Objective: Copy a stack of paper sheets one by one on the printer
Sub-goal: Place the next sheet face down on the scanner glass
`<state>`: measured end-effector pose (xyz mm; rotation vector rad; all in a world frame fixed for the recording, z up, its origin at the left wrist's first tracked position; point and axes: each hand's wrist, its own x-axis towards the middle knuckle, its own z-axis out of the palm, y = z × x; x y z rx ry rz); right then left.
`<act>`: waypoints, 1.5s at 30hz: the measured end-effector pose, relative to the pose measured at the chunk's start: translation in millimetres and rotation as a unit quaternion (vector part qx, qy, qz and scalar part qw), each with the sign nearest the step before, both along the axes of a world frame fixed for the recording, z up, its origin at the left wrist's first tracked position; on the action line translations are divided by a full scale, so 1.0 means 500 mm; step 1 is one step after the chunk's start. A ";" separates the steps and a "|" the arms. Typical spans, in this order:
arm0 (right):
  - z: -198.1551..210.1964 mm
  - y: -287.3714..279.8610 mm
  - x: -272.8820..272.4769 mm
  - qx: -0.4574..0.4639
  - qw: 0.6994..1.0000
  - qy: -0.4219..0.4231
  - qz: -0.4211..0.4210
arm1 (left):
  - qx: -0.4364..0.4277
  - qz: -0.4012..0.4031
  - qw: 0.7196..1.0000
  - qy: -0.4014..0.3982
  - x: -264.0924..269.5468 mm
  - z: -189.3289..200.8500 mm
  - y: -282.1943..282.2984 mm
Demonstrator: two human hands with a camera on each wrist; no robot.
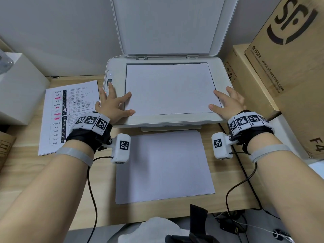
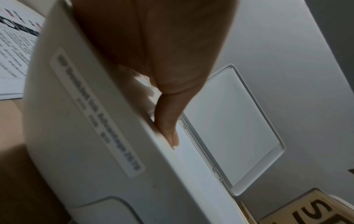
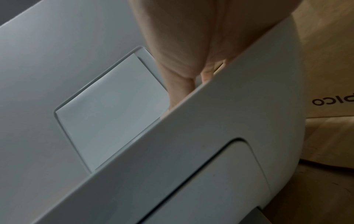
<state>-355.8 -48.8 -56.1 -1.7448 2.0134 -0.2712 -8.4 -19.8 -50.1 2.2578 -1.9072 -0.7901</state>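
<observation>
Two piles of paper lie on the light wooden desk (image 1: 228, 190). Nearest to the person, a stack of blank-looking white sheets (image 1: 164, 165) rests in front of the printer; whether these are copies or sheets that wait their turn, I cannot tell. To the left lies a printed page with black text and pink marks (image 1: 70, 116).

A little farther, both hands are at the flat white printer (image 1: 175, 120). The left hand (image 1: 112, 106) has its fingers spread and almost straight, with the thumb and first fingertips resting flat on the left edge of the single white sheet (image 1: 170, 88) on the scanner bed. The right hand (image 1: 228, 102) does the same on the right edge, fingers relaxed and extended, gripping nothing. I judge the hands press from both sides in order to square the sheet against the frame of the glass, because a crooked sheet gives a crooked copy; it looks slightly turned now.

Behind the sheet, the white scanner lid (image 1: 168, 27) stands fully raised, so the bed is free to reach. On the right, brown cardboard boxes (image 1: 287, 67) stand close beside the printer
</observation>
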 end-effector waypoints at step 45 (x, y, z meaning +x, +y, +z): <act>0.015 0.007 0.011 -0.013 1.000 -0.003 -0.024 | 0.030 -0.032 0.999 -0.026 0.003 0.011 -0.003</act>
